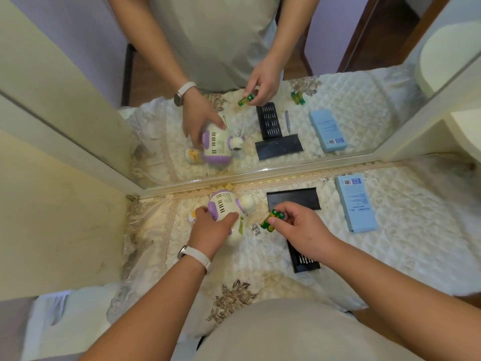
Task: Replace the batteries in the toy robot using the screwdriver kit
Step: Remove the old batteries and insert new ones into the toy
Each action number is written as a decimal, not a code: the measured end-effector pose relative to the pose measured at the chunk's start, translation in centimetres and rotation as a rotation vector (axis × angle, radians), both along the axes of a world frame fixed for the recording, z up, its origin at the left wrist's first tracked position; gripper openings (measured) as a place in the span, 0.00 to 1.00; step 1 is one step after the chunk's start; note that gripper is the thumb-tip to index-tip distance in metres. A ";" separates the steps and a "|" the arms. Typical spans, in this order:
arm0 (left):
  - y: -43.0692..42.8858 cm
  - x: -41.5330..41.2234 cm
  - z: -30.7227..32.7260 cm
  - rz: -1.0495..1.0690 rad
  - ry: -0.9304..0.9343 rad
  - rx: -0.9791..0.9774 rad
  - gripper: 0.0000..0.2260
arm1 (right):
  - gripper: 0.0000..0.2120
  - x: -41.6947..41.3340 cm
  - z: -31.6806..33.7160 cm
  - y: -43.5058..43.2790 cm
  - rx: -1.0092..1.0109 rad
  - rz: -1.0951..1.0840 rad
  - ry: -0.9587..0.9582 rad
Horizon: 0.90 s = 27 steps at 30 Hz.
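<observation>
A white and purple toy robot [224, 204] lies face down on the quilted cloth near the mirror. My left hand [212, 227] grips its lower body, thumb on the left side and fingers curled over the right. My right hand [299, 225] pinches green batteries [272, 219] just right of the toy, a little above the cloth. The black screwdriver bit tray [305, 261] lies partly hidden under my right wrist. Its black lid [292, 198] rests beyond my right hand.
A light blue box [355, 203] lies at the right on the quilted cloth [403, 230]. A small patterned piece [256, 229] sits on the cloth between my hands. A mirror [260, 113] stands directly behind the toy and reflects the scene, including more green batteries and a screwdriver.
</observation>
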State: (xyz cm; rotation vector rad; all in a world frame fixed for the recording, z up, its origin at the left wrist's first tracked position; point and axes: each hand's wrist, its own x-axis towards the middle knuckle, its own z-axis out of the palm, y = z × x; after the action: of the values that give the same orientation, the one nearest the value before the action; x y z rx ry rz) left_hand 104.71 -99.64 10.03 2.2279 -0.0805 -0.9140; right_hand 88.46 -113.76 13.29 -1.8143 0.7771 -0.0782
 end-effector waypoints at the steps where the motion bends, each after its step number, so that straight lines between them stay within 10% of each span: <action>1: 0.3 -0.1 0.0 0.007 -0.018 -0.024 0.26 | 0.01 0.0 0.1 0.0 0.003 -0.007 -0.002; 11: 3.0 -1.0 2.2 0.236 0.182 -0.407 0.17 | 0.01 1.2 3.8 1.8 -0.039 -0.011 -0.093; 27: 3.4 -1.9 6.5 0.078 0.290 -0.807 0.31 | 0.10 2.2 10.1 4.3 -0.395 0.171 -0.200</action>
State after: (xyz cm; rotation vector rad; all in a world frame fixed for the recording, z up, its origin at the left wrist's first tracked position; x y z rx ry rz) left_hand 102.79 -96.20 16.48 1.3380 -0.1885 -0.9371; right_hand 90.62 -109.51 23.42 -2.1985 0.4842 -0.3154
